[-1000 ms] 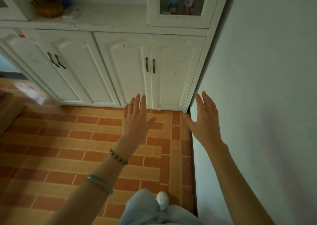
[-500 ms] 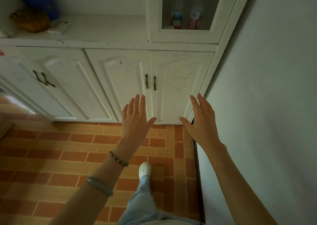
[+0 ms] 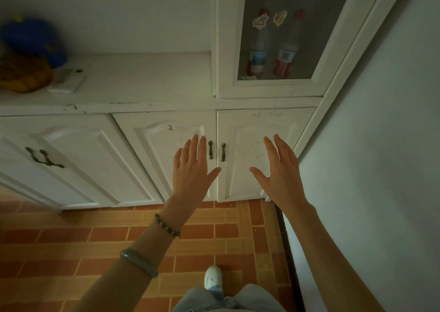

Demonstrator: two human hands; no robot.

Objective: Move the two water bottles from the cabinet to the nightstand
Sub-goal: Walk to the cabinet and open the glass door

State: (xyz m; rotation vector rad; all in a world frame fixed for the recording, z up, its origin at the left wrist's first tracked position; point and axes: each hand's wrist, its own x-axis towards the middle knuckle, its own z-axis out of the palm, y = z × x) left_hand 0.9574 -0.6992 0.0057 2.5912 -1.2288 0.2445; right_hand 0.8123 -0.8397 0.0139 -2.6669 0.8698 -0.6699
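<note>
Two clear water bottles with red caps stand side by side behind the closed glass door [image 3: 273, 90] of the white upper cabinet: the left bottle [image 3: 258, 54] with a blue and white label, the right bottle [image 3: 285, 57] with a red label. Both of my hands are held out flat, well below that door, in front of the lower cabinet doors. My left hand [image 3: 192, 169] is open with fingers apart, beside the two dark door handles. My right hand [image 3: 278, 171] is open too and holds nothing. The nightstand is out of sight.
A white wall [image 3: 381, 145] runs close along the right. On the open white counter [image 3: 142, 78] at left lie a blue cap [image 3: 35, 40], a yellow-brown object [image 3: 21, 76] and a white remote-like item [image 3: 67, 81]. Brick-pattern floor tiles and my white shoe [image 3: 213, 277] are below.
I have stepped closer to the cabinet and the view has tilted up, so the glass door and both bottles now show fully. Both hands stay open and raised.
</note>
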